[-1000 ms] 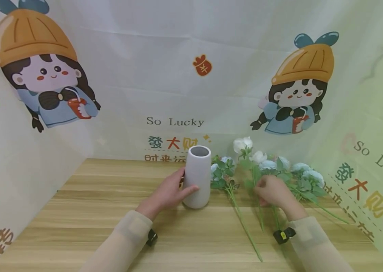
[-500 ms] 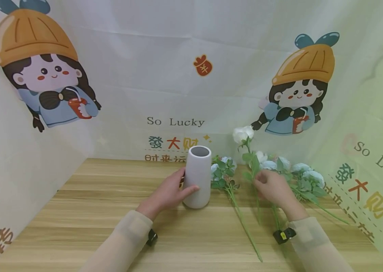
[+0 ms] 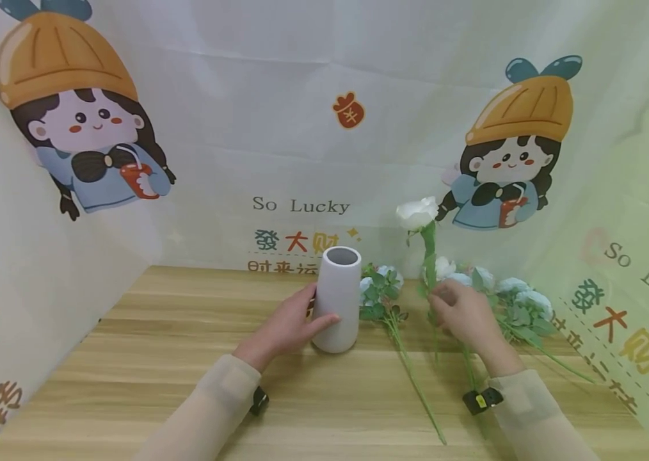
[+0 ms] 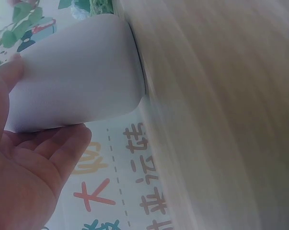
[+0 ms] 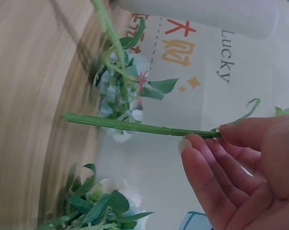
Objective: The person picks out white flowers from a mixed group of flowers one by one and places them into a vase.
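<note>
A tall white vase (image 3: 338,301) stands upright on the table, its round mouth facing up. My left hand (image 3: 281,325) grips it from the left, thumb across the front and fingers round behind, as the left wrist view also shows. To the vase's right, my right hand (image 3: 468,320) pinches the green stem of a white rose (image 3: 418,212) between thumb and fingertips. The bloom stands high above the hand. In the right wrist view the stem (image 5: 134,126) runs out past the fingertips, its cut end near the tabletop.
A pale blue flower bunch (image 3: 382,286) lies just right of the vase, its long stem pointing toward me. Further right lie several blue flowers (image 3: 532,304) and another white flower (image 3: 442,267). A printed cloth (image 3: 209,166) hangs behind the wooden table (image 3: 146,358).
My right hand has lifted the white rose from among the flowers, so the bloom stands higher and the stem more upright. The left hand and vase have stayed put.
</note>
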Demonstrator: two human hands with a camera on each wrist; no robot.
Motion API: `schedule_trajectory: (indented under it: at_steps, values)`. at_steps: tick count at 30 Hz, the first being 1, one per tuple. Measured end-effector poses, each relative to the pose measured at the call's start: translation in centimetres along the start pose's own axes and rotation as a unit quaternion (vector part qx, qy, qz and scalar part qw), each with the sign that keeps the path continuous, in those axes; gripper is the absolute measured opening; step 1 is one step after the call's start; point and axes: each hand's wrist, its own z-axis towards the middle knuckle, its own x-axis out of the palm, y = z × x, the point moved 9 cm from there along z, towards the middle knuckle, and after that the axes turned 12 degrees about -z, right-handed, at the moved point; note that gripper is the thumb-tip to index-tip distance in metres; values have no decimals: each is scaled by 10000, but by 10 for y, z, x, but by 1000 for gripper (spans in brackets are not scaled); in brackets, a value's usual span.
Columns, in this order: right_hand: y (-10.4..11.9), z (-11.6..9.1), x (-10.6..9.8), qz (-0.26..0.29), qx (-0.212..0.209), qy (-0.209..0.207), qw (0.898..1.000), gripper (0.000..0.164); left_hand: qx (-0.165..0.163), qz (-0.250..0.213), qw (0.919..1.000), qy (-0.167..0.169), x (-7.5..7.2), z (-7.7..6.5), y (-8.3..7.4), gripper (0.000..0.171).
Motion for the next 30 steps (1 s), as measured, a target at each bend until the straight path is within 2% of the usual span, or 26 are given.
schedule_trajectory:
  at_steps: [6,15,21,30]
  values:
    - [12,0,-13,-5,-187,-406,9990,16,38,-19,10000,19,0,2,-1,73]
    - [28,0,-23,16,-195,-682,9975,24,88,-30,9999,41,0,2,-1,74]
    - [46,6,-33,111,-326,-1101,9933,23,81,-40,10000,21,-1,2,0,74]
    - [78,13,-41,396,-575,-1441,9871,27,72,-55,10000,16,0,0,1,72]
